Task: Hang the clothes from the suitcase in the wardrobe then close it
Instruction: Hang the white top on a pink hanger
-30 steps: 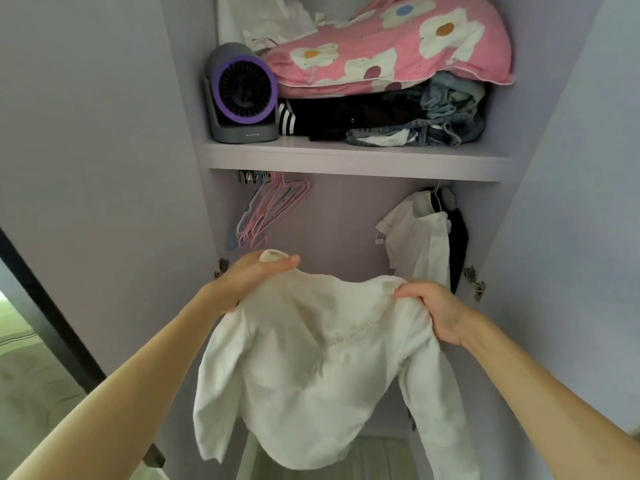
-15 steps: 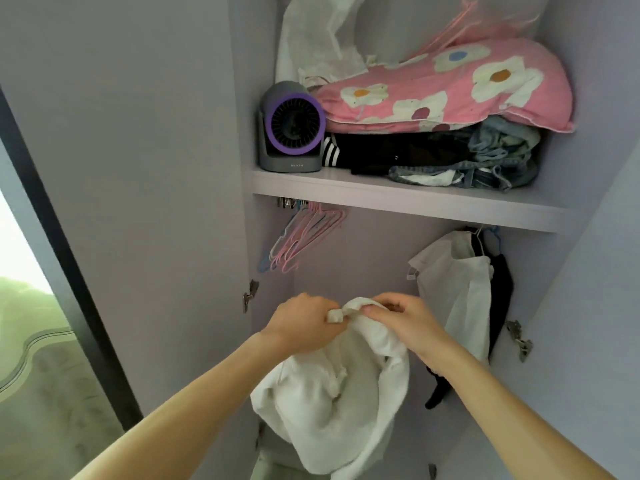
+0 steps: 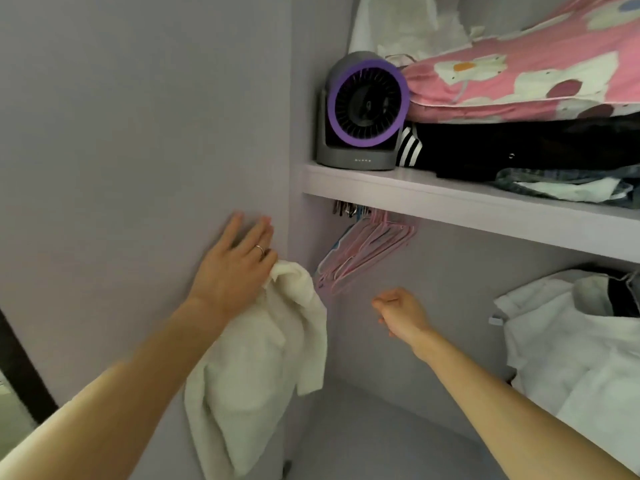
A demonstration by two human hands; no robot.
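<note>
Left hand (image 3: 235, 261): laid flat on the wardrobe door (image 3: 138, 133). The fingers that show are straight and a little spread, with a ring (image 3: 259, 250) on one. At its thumb side it holds the top of the white garment (image 3: 263, 358); the thumb itself is hidden.
Garment: bunched and limp, it hangs from that hand down along the door's edge, left of the pink hangers (image 3: 367, 251).
Right hand (image 3: 398, 311): held out inside the wardrobe, fingers curled in with the thumb against them and nothing in it. It is just below the hangers and not touching them.
Hangers: a tight bunch at the left end under the shelf (image 3: 450, 202), slanting down to the left.
Shelf top: a grey fan (image 3: 363, 112) with a purple ring stands at the left end. Dark folded clothes (image 3: 519, 147) lie beside it, with a pink flowered pillow (image 3: 519, 74) on top of them.
Far right: a white shirt (image 3: 571, 341) hangs below the shelf, with something dark behind its collar.
</note>
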